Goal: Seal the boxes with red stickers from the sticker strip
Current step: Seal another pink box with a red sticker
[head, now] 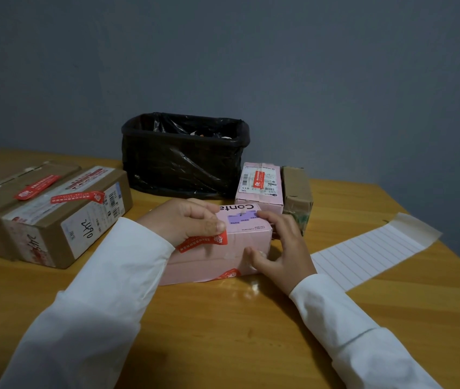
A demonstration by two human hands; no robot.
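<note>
- Pink box (pixel 223 245) at centre of wooden table (pixel 223 332), lying flat, printed face up.
- Left hand (pixel 186 220) resting on top of box, thumb pressing one end of red sticker (pixel 203 240) against the top front edge; fingers curled over the box top.
- Right hand (pixel 279 248) spread around the right end of box, thumb on the front face, fingers on top; steadying, not lifting.
- Second red sticker (pixel 230 274) partly visible at the lower front edge.
- Sticker strip (pixel 369 251) lying to the right on table, apparently bare backing; no red stickers visible on it.
- Already stickered: two brown boxes (pixel 54 209) at left, small pink box (pixel 259 183) behind. Beside it, a taped brown box (pixel 297 192) with no red sticker visible.
- Black-lined bin (pixel 184 155) at rear.
- Probable step: smoothing sticker across the flap seam.
- Risk: sticker sitting slanted; uneven thumb pressure likely to leave a crease or a lifted free end under the wrist.
- Risk: box sliding on the glossy table if right hand loosens, dragging the sticker off the seam.
- Risk: sleeve cuff (pixel 150 248) catching the unpressed end.
</note>
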